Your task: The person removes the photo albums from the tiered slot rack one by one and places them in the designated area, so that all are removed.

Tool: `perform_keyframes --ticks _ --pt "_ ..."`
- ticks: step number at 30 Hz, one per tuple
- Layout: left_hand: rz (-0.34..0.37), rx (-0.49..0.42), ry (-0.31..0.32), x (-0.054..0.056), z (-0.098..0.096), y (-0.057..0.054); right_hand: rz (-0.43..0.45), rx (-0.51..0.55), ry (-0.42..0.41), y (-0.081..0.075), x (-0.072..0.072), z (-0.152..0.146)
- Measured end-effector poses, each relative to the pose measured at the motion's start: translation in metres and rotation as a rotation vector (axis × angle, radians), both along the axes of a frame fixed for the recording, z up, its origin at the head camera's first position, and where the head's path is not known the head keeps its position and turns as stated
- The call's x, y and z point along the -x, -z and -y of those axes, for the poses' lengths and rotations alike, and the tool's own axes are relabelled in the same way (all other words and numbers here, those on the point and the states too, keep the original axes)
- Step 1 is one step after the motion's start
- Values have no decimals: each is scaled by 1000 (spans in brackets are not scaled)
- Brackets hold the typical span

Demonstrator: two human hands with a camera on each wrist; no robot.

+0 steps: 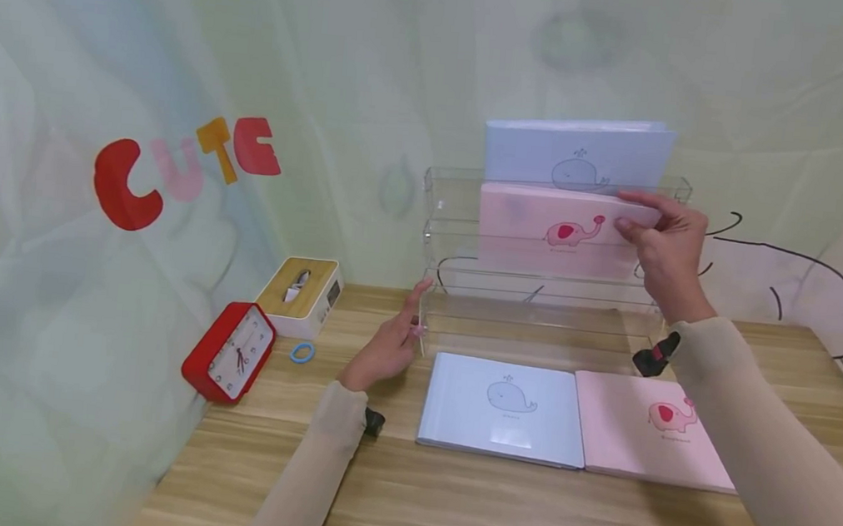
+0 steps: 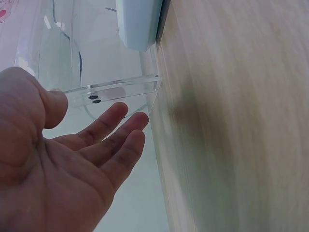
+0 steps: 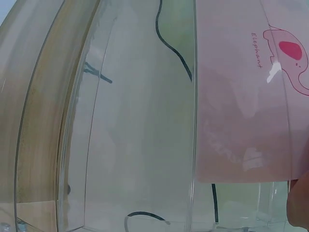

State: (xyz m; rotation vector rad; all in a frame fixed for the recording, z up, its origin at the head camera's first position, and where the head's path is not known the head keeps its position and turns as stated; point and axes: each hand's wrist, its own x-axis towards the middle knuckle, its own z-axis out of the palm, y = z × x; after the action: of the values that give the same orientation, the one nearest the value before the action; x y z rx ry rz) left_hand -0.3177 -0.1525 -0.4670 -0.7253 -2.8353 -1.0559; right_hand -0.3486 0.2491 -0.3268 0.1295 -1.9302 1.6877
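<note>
My right hand [image 1: 668, 239] pinches the upper right corner of a pink elephant album [image 1: 523, 222], which stands upright in a middle tier of a clear acrylic rack [image 1: 537, 313]. In the right wrist view the pink album [image 3: 241, 135] shows sideways, a fingertip [image 3: 298, 208] at its edge. Behind it, a blue whale album [image 1: 522, 151] stands in the top tier. My left hand [image 1: 387, 348] is at the rack's lower left side. In the left wrist view its thumb touches the clear side panel [image 2: 125, 88], and the other fingers [image 2: 128, 147] reach forward, loosely extended.
A blue whale album [image 1: 461, 408] and a pink elephant album [image 1: 621, 431] lie side by side before the rack. A red clock [image 1: 229, 355], tissue box [image 1: 314, 287] and blue ring [image 1: 302, 353] sit at left on the wooden table [image 1: 445, 507]. A curtain hangs behind.
</note>
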Motion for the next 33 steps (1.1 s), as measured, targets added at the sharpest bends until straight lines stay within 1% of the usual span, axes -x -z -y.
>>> perform_keyframes --ticks 6,10,13,18,23,28,31,33 --pt "6 2 -4 0 0 1 18 -3 64 1 1 4" --pt "10 0 5 1 0 2 -4 -3 97 3 -1 4" --pt "12 0 13 2 0 1 -37 10 110 3 -3 4" --pt "4 -1 5 1 0 -1 -79 33 108 1 -5 6" --pt "18 9 -14 0 0 -2 -70 58 123 -3 -6 7" --pt "4 12 -8 1 0 -1 -66 105 137 -10 -11 7" --pt "-4 10 -4 1 0 -1 -88 144 121 -14 -13 7" --pt "-5 6 -1 0 0 -1 -112 149 116 -15 -15 8"
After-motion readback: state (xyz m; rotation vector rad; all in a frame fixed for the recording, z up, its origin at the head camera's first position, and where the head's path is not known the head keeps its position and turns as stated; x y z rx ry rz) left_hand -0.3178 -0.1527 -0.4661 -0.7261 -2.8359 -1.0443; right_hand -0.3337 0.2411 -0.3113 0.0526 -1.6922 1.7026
